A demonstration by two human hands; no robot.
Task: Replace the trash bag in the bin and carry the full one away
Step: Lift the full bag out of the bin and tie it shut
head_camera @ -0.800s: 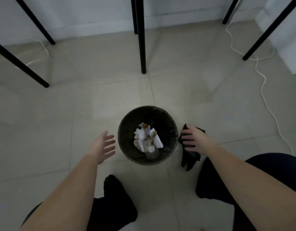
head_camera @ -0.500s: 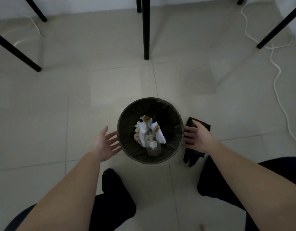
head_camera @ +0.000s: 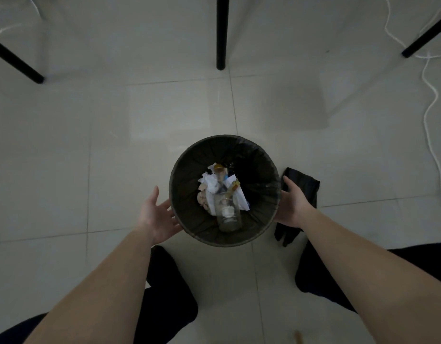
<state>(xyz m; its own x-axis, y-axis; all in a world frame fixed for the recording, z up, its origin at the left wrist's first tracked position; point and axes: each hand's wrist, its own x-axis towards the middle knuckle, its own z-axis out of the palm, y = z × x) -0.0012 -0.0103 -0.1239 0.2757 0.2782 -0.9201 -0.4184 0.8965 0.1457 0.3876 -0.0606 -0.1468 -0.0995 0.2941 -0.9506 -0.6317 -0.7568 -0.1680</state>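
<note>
At the far left a black table leg [head_camera: 16,63] slants down to the pale tiled floor [head_camera: 65,182]. Nearer to me, my left hand [head_camera: 157,217] is held open with the palm turned toward the bin, thumb pointing to the far side. Its fingers [head_camera: 173,217] are straight and a little spread, and their tips reach the bin's left wall just under the rim. My left foot [head_camera: 164,276], in dark cloth, stands on the near side of that hand.

The round black bin [head_camera: 224,240] stands upright on the floor between my hands, lined with a black trash bag [head_camera: 261,170] whose edge is folded over the rim. Inside lie crumpled white paper [head_camera: 210,184] and a clear bottle [head_camera: 226,209], with its yellow cap toward the far side. Beyond the bin a second black leg [head_camera: 221,33] stands straight.

My right hand [head_camera: 292,204] is against the bin's right side, thumb lying straight along the rim. The rim hides its fingers, so I cannot tell whether they are curled or flat. Under and just beyond this hand a folded black bag [head_camera: 306,187] lies on the tiles, just beside the bin. My right foot [head_camera: 311,269] is near it. At the far right a white cable [head_camera: 431,100] snakes over the floor past a third black leg [head_camera: 425,36].
</note>
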